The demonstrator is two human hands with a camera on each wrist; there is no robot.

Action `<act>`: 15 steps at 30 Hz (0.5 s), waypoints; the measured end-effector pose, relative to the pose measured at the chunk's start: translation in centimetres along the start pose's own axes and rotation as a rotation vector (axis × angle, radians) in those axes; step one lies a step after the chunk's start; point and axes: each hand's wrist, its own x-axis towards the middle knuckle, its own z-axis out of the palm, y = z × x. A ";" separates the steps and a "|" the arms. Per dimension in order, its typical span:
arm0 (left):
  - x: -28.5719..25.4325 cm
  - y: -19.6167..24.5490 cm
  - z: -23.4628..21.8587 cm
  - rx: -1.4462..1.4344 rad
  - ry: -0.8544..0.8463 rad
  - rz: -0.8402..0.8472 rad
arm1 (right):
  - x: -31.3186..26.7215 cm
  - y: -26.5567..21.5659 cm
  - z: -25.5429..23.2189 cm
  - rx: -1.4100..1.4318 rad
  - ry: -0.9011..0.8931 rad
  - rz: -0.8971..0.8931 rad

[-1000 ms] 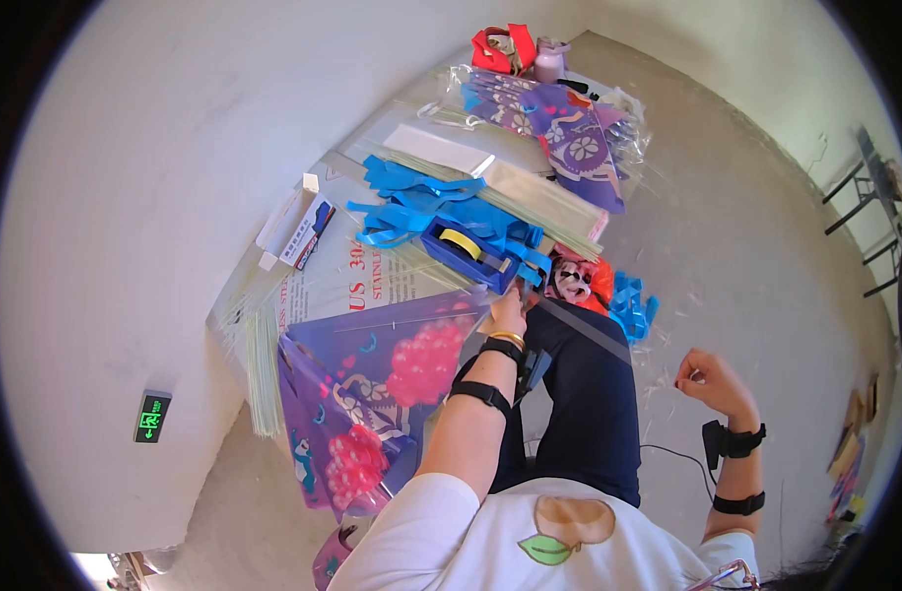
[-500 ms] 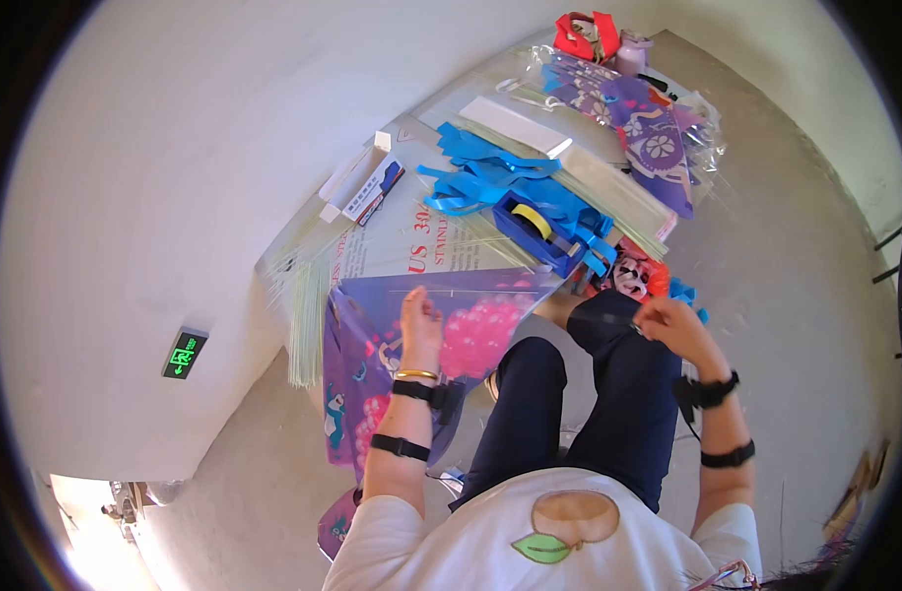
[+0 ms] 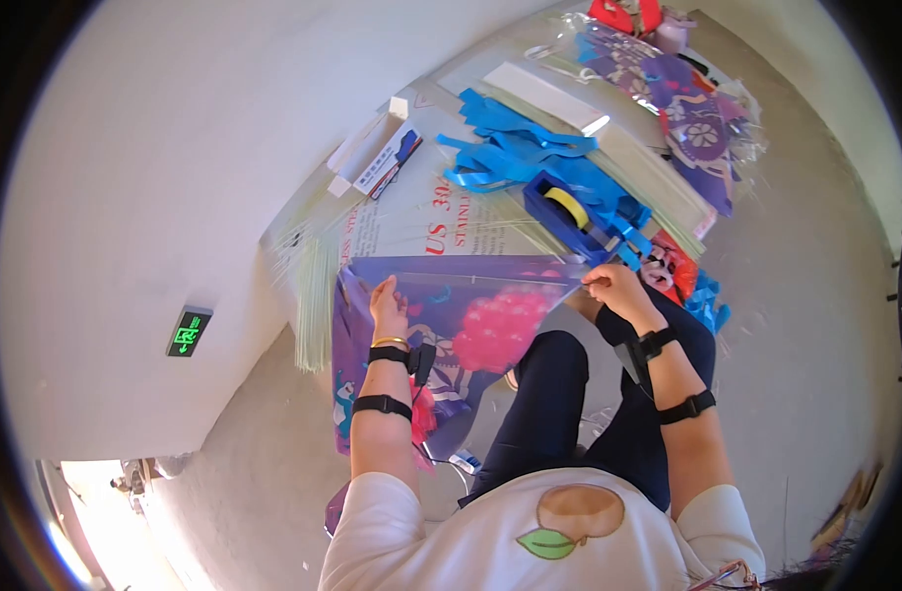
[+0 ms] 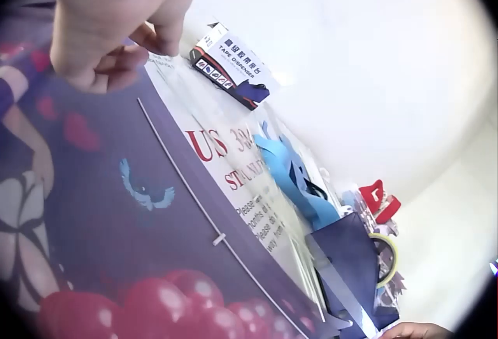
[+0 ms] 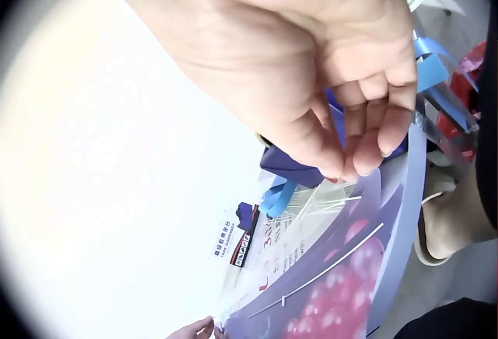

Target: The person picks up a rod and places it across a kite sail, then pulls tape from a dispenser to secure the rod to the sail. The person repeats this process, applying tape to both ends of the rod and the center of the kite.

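A purple kite sheet (image 3: 441,315) printed with pink balloons spreads over the near table edge and hangs toward the knees. A thin white rod (image 4: 183,160) runs along its upper edge. My left hand (image 3: 389,310) is over the sheet's left part with fingers curled, thumb and fingertips close together. At the right corner, my right hand (image 3: 618,291) pinches with thumb and fingertips. A strip of clear tape (image 4: 346,288) shows in front of the dispenser in the left wrist view, stretched between the hands; its ends are hidden by the fingers. The blue tape dispenser (image 3: 569,219) with a yellow roll stands just beyond.
Blue ribbons (image 3: 515,148) lie behind the dispenser. Thin pale rods (image 3: 316,305) hang over the left edge, and a tape dispenser box (image 3: 377,158) stands nearby. Wrapped purple kites (image 3: 692,113) lie at the back right. A red printed item (image 3: 669,266) is beside the right knee.
My left hand has left the dispenser and moved left over the sheet. My right hand has come in from the far right to the sheet's right corner. The head view has shifted.
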 end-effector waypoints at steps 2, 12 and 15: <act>1.2 -0.1 0.1 0.009 0.049 -0.025 | 0.3 0.4 0.9 0.038 0.018 0.006; 4.5 -1.3 -0.2 0.070 0.093 -0.099 | 1.6 1.9 3.2 0.061 0.108 0.039; 4.0 -1.2 0.1 0.080 0.097 -0.124 | 1.5 1.2 3.4 0.042 0.145 0.029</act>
